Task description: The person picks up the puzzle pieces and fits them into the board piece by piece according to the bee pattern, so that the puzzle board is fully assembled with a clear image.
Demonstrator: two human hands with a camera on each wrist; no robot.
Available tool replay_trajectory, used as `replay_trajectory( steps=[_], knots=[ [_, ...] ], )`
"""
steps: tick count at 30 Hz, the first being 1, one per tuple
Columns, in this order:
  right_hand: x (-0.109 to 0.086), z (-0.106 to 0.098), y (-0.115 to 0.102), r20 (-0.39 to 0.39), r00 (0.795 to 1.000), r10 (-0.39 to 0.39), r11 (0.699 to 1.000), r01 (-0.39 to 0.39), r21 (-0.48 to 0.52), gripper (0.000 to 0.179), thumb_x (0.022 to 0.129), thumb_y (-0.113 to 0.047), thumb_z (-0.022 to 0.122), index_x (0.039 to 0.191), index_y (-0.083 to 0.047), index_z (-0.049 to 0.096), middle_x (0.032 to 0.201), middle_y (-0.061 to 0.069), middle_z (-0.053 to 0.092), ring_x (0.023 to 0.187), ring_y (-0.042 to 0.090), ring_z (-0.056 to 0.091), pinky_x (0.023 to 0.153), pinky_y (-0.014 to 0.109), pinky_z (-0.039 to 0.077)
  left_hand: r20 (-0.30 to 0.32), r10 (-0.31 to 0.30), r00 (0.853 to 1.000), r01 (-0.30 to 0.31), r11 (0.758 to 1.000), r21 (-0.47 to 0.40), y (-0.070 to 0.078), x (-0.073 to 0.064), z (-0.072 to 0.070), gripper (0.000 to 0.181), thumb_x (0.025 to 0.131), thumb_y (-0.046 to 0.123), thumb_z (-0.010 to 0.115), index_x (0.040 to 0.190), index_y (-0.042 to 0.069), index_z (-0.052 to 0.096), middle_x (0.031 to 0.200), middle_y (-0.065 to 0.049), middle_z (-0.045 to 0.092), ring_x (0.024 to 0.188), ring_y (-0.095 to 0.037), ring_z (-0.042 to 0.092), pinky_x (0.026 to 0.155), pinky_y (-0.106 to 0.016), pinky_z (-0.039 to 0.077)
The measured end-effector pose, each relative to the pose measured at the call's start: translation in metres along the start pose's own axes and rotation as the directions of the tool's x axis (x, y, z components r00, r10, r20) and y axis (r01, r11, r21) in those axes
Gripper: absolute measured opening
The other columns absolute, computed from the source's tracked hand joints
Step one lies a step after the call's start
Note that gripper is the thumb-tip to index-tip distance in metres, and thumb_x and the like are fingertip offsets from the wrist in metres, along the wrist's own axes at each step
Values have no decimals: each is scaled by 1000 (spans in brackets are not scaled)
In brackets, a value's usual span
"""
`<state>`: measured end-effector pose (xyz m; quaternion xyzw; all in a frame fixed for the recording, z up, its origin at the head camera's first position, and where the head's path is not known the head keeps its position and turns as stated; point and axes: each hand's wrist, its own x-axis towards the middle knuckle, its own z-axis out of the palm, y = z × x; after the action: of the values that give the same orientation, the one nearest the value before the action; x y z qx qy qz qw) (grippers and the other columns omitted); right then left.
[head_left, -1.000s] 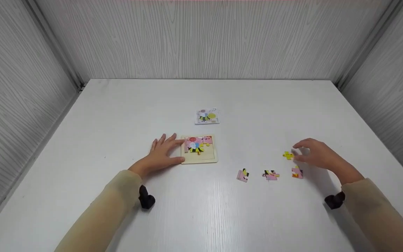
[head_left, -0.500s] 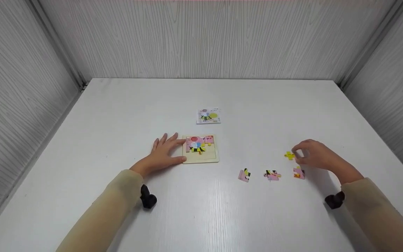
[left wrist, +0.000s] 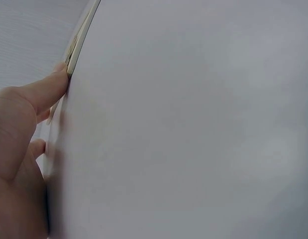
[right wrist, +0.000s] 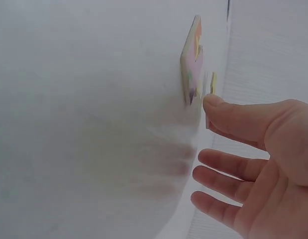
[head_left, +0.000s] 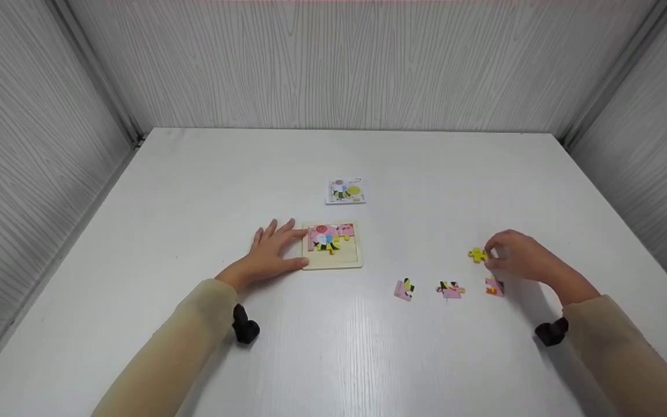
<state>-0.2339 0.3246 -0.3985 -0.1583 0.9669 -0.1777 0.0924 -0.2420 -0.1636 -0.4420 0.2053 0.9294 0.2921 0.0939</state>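
Observation:
My left hand is spread at the left side of a wooden puzzle tray, its thumb and index fingertip on the tray's edge. Part of a bee picture fills the tray's upper left; bare wood shows at the lower right. Over on the right, my right hand pinches a yellow puzzle piece by its right end between thumb and index finger. The right wrist view shows the thumb against this yellow piece, the other fingers apart. A pink puzzle piece lies close by on the table.
Two more loose puzzle pieces, one pink and black and one pink with yellow, lie between the tray and the right hand. Behind the tray is a card with the bee picture. Pale panels enclose the table.
The right thumb and index finger have closed on the yellow piece, which has turned and shifted slightly left. My left hand stays at the tray; the whole view has shifted a little.

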Motion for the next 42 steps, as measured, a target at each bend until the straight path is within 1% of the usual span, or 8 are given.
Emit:
replay_trajectory(
  steps=[4, 10, 18, 23, 27, 30, 37, 42],
  knots=[
    [3, 0, -9, 7, 999, 41, 998, -41, 50, 28, 87, -16, 64, 110, 0, 59, 123, 24, 50, 118, 41, 41, 97, 57, 34, 6, -10, 1000, 9, 1000, 2, 1, 1, 0, 69, 86, 50, 58, 144, 21, 35, 155, -8, 9, 140, -33, -9, 107, -51, -12],
    [11, 1, -26, -18, 1000, -21, 996, 22, 88, 26, 89, -17, 63, 109, -2, 60, 125, 22, 51, 121, 40, 40, 97, 56, 33, 9, -13, 1000, 13, 1000, -2, 1, 2, 0, 69, 86, 51, 58, 144, 22, 35, 155, -7, 9, 140, -32, -9, 107, -51, -13],
    [29, 7, -51, -31, 998, -47, 991, 50, 121, 25, 89, -18, 63, 110, -4, 59, 124, 17, 52, 123, 36, 40, 101, 53, 31, 5, -10, 1000, 10, 1000, 2, 0, 1, 0, 69, 86, 52, 58, 144, 22, 35, 155, -7, 9, 140, -32, -9, 107, -51, -12],
    [39, 13, -67, -48, 995, -91, 985, 97, 140, 27, 89, -21, 64, 111, -6, 59, 124, 15, 53, 119, 34, 43, 100, 51, 34, 1, -9, 1000, 9, 1000, 4, -1, 1, -1, 69, 86, 52, 58, 144, 23, 36, 155, -7, 9, 140, -33, -9, 107, -51, -12],
    [45, 16, -80, -42, 991, -126, 975, 132, 180, 27, 89, -23, 64, 111, -8, 58, 125, 13, 52, 119, 32, 44, 97, 50, 36, -9, 1, 1000, -1, 1000, 6, -2, 1, 0, 69, 85, 51, 59, 143, 21, 37, 155, -9, 11, 140, -34, -7, 107, -52, -11],
    [49, 18, -89, -37, 990, -140, 969, 144, 201, 27, 89, -24, 63, 111, -9, 58, 126, 12, 51, 119, 31, 43, 97, 50, 36, -13, 6, 1000, -6, 1000, 12, -2, 1, 1, 69, 85, 52, 58, 144, 21, 37, 155, -9, 11, 140, -34, -7, 107, -53, -10],
    [59, 24, -113, -51, 984, -172, 965, 179, 191, 26, 88, -23, 65, 110, -9, 60, 121, 9, 55, 117, 28, 47, 97, 47, 37, -8, -1, 1000, 1, 1000, 20, -3, 1, 1, 70, 85, 53, 57, 144, 22, 36, 155, -8, 10, 140, -33, -8, 107, -52, -11],
    [67, 29, -128, -35, 986, -162, 968, 166, 190, 25, 88, -23, 65, 109, -10, 61, 120, 8, 56, 117, 26, 47, 98, 45, 37, -6, -6, 1000, 6, 1000, 20, -2, 0, 1, 69, 86, 52, 57, 144, 23, 35, 155, -7, 10, 140, -32, -8, 107, -51, -11]
  ],
)
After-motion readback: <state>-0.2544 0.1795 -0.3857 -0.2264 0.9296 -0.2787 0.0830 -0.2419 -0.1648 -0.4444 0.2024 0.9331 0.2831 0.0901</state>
